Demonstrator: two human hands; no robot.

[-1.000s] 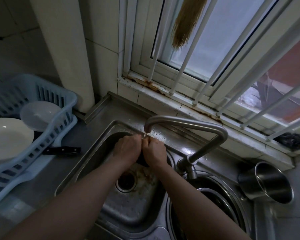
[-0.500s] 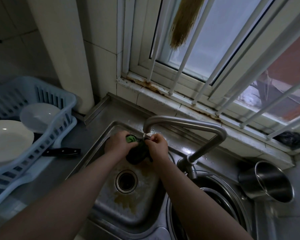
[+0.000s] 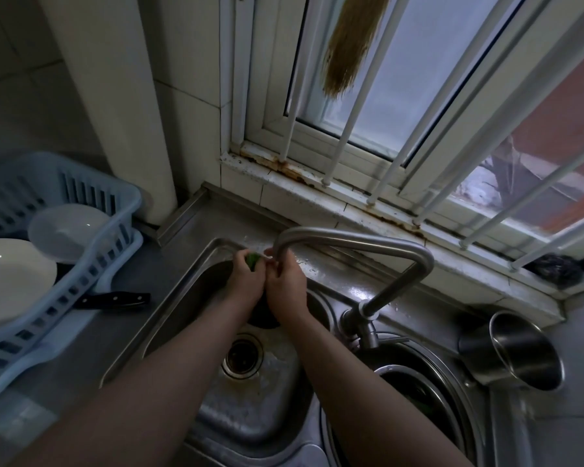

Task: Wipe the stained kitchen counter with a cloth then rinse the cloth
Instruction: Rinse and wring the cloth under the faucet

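Note:
Both my hands are pressed together over the steel sink [image 3: 182, 298], just under the mouth of the bent tap [image 3: 351, 237]. My left hand [image 3: 245, 281] and my right hand [image 3: 285, 286] squeeze a dark cloth with a green patch [image 3: 252, 260]; only the green bit shows between the thumbs, and a dark fold hangs below the palms. Water wets the rim behind the hands. The sink floor around the drain [image 3: 242, 356] carries brown stains.
A pale blue dish rack [image 3: 91, 264] with a white plate [image 3: 11, 278] and bowl [image 3: 68, 230] stands at the left, a black-handled knife [image 3: 115, 299] beside it. A steel pot [image 3: 523, 352] lies at the right; a second round basin [image 3: 418, 392] sits beneath the tap's base.
My hands were apart with the cloth stretched between them; now they have closed together again, bunching the cloth under the tap.

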